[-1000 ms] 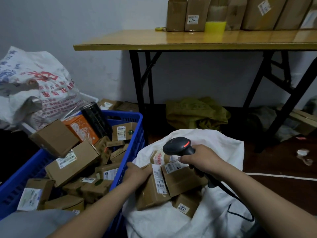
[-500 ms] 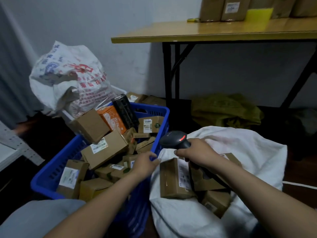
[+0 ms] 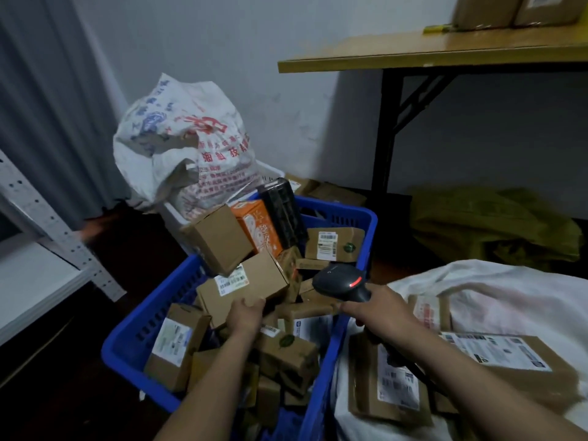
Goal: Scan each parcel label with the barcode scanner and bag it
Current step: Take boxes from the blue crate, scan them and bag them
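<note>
Both forearms reach forward over the blue crate point(image 3: 334, 213). We see the left hand point(image 3: 246, 313) low over the heap in the crate's middle, palm down, its fingers curled onto the near edge of a labelled parcel point(image 3: 254, 283), a plain cardboard box lying tilted on top of the pile. The right hand point(image 3: 372, 305) hovers at the crate's right rim, wrapped round the handle of the black barcode scanner point(image 3: 342, 281). The scanner's head juts left over the crate, just right of the gripped parcel and not touching it, and a red light glows on its top.

The parcel's white label faces up near its far corner; we make out barcode stripes, but the print is too blurred to read. An orange box point(image 3: 257, 227) with white patterns stands towards the crate's back.

Right of the crate lies the white sack point(image 3: 509, 291), open, with bagged parcels point(image 3: 391, 380) inside, labels up, text unreadable. Behind the crate slumps a printed woven bag point(image 3: 191, 148) with red and blue characters we cannot read.
</note>
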